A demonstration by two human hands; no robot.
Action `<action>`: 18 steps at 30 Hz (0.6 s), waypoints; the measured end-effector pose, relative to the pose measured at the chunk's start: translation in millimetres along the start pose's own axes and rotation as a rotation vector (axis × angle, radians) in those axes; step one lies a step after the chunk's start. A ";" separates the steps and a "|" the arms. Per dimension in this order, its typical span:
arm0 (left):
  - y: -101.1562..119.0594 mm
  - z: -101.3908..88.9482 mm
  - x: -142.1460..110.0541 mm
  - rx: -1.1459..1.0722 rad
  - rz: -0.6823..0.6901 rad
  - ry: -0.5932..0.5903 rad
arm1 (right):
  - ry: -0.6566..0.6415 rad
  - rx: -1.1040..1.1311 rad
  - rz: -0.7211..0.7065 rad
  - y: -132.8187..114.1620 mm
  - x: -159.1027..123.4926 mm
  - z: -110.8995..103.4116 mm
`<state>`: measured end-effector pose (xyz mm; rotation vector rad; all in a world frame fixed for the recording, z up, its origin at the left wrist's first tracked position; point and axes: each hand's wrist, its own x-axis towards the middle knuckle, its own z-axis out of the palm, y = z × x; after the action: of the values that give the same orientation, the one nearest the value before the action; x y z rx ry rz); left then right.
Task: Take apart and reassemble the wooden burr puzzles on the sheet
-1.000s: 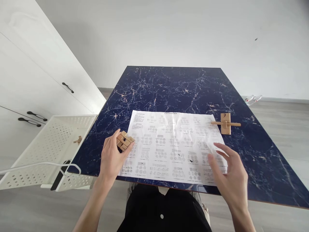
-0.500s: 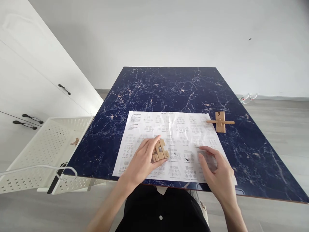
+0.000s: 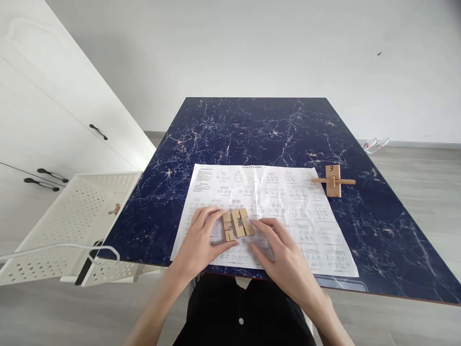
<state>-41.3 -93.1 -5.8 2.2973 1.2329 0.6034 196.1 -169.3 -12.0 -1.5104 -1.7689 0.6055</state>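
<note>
Several notched wooden puzzle pieces lie together on a printed instruction sheet (image 3: 288,192). The left piece (image 3: 228,227) stands slightly apart from the pair on the right (image 3: 242,223), with a narrow gap between. My left hand (image 3: 200,235) curves around the left piece, fingertips near its top and thumb below it; the fingers are spread. From the other side my right hand (image 3: 283,250) rests by the right-hand pair, its fingers and thumb apart around that edge. Whether the fingertips press on the wood I cannot tell. Neither hand holds a piece up.
A wooden cross-shaped puzzle (image 3: 333,181) with a handwritten mark lies at the sheet's right edge on the dark blue marbled table (image 3: 248,129). Left of the table stands a white perforated basket (image 3: 86,202) holding a small wooden piece (image 3: 114,209). A white cable (image 3: 61,246) crosses its front.
My right hand has moved left to the pieces. My left hand has shifted left and loosened around them, and the left piece now sits apart from the pair.
</note>
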 end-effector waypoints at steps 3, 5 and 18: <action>0.4 -5.2 -1.7 -0.051 -0.016 0.014 | -0.007 -0.041 -0.007 0.4 8.0 6.9; 2.3 -9.6 -3.2 -0.109 -0.039 0.028 | 0.008 -0.048 -0.001 2.0 10.3 7.5; 14.3 -29.2 2.7 -0.853 -0.465 -0.107 | -0.049 0.863 0.381 -14.1 19.0 -11.2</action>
<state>-47.4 -92.3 26.2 1.2759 1.1059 0.6512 194.8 -154.8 9.8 -1.1877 -1.0005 1.3859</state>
